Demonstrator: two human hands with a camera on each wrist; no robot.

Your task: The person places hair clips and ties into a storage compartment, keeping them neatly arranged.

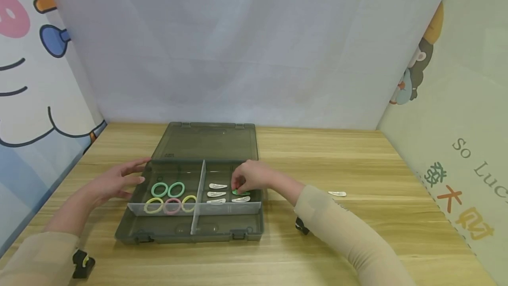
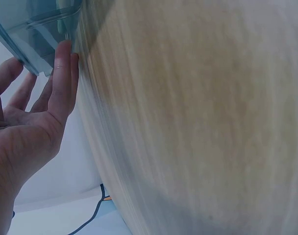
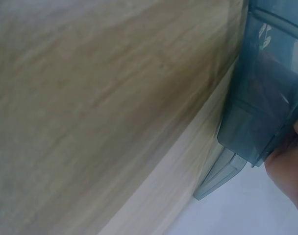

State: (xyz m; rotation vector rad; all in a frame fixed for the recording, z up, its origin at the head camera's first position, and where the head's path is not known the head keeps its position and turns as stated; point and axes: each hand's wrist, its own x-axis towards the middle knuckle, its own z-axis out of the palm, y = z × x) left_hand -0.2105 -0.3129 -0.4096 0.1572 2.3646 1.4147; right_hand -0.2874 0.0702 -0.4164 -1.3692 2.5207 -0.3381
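A dark translucent storage box [image 1: 158, 228] lies with its lid [image 1: 210, 142] folded back on the table. In its right rear section are several white snap hair clips [image 1: 216, 194]. My right hand [image 1: 252, 175] reaches in there and pinches a green hair clip [image 1: 240, 192], partly hidden by the fingers. Green, yellow and pink hair ties [image 1: 172, 206] lie in the left rear section. At the box's left wall, my left hand [image 1: 113, 184] touches the side with relaxed fingers; the left wrist view shows its fingertips [image 2: 63, 54] against the wall.
One more white hair clip [image 1: 337, 193] lies on the wooden table [image 1: 357, 233] right of the box. Pale dividers [image 1: 230, 208] split the box into sections. A white curtain [image 1: 238, 56] hangs behind, with printed panels [image 1: 472, 144] at the sides.
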